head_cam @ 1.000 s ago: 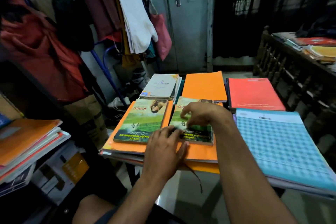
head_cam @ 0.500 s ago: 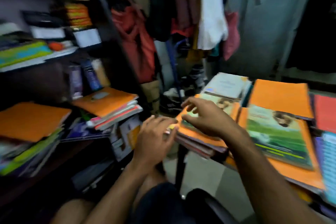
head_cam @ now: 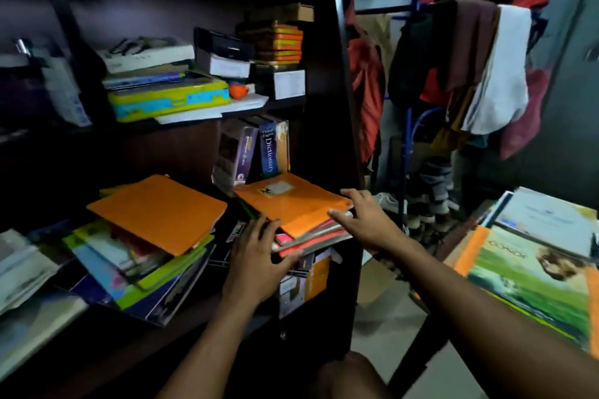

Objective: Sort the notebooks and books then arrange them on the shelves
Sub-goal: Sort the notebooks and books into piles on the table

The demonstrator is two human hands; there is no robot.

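A small stack of notebooks with an orange cover on top (head_cam: 288, 201) lies on the dark shelf (head_cam: 327, 91), at its right end. My left hand (head_cam: 259, 249) presses the stack's near left edge, fingers spread. My right hand (head_cam: 363, 217) touches its right edge with fingers extended. To the left lies a second, messier pile topped by an orange notebook (head_cam: 158, 210). More books with green covers (head_cam: 538, 272) rest on the table at right.
Upright dictionaries (head_cam: 269, 149) stand behind the stack. The upper shelf holds a yellow-blue case (head_cam: 168, 100), boxes and orange tins (head_cam: 278, 42). A clothes rack (head_cam: 470, 68) with hanging garments stands between shelf and table. Loose papers (head_cam: 22, 269) lie far left.
The view swung left from the table to the shelf. Both hands left the green-covered books on the table and now rest against the orange-topped stack on the shelf.
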